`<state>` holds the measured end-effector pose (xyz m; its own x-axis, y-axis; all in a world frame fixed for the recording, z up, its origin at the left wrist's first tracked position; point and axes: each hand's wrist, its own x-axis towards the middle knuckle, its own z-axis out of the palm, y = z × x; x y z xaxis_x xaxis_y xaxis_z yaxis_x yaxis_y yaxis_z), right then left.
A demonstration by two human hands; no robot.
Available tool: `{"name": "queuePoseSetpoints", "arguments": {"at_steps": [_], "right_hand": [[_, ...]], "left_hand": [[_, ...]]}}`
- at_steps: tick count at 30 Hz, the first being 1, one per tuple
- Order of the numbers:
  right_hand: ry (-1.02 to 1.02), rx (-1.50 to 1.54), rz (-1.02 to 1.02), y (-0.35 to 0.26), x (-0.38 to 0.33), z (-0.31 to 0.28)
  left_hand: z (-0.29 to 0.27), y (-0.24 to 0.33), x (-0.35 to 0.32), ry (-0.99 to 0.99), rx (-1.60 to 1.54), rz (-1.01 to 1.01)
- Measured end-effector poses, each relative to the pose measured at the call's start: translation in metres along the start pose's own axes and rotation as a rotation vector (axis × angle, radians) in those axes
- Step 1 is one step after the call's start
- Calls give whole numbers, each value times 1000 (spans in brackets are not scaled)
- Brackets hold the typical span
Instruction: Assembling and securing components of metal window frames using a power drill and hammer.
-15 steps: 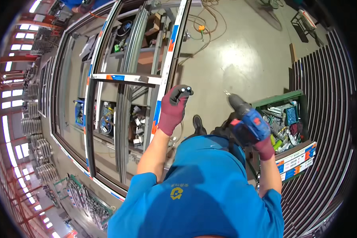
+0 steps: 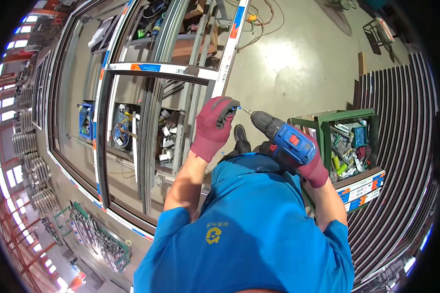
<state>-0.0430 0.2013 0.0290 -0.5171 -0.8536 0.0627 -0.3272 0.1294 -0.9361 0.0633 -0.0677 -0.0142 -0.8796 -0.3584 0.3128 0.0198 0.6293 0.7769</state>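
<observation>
My left hand (image 2: 214, 127), in a maroon glove, sits mid-frame, fingers pinched shut on a small blue-tipped bit or screw (image 2: 236, 108) at the drill's tip; too tiny to tell which. My right hand (image 2: 312, 168), gloved too, is wrapped tight around the blue cordless drill (image 2: 284, 138), right of centre, its nose pointing up-left. Drill hides most of the right fingers. Window frame (image 2: 161, 68) fills upper left. Green parts bin (image 2: 349, 141) at right, contents unclear.

1. Green crate (image 2: 327, 119) of mixed tools and parts at my right.
2. Dark metal profiles (image 2: 401, 146) stacked beyond it.
3. Blue bin (image 2: 85, 122) under the frame, left.
4. Orange cable (image 2: 259, 19) on the concrete floor (image 2: 298, 63).
</observation>
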Motion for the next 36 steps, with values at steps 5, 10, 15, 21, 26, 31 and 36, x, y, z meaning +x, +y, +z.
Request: {"name": "queuePoseSetpoints", "arguments": {"at_steps": [5,10,15,21,26,31,36], "right_hand": [[-14,148,141,-8,4,8],[-1,90,31,-1,2,10],[-31,197,86,13,0,8],[-135,236,78,40,-5,-20],[-208,618,313,76,-7,-46],[-99,866,489,95,-3,-48],[12,1026,499,107,-2,-36]], "left_hand": [[-10,-2,-4,-6,67,1],[-10,-9,-9,-22,150,14],[-4,-3,-14,-45,206,-12],[0,14,-7,-152,298,43],[5,16,1,-260,438,179],[16,27,19,-272,590,273],[26,37,34,-256,694,285]]}}
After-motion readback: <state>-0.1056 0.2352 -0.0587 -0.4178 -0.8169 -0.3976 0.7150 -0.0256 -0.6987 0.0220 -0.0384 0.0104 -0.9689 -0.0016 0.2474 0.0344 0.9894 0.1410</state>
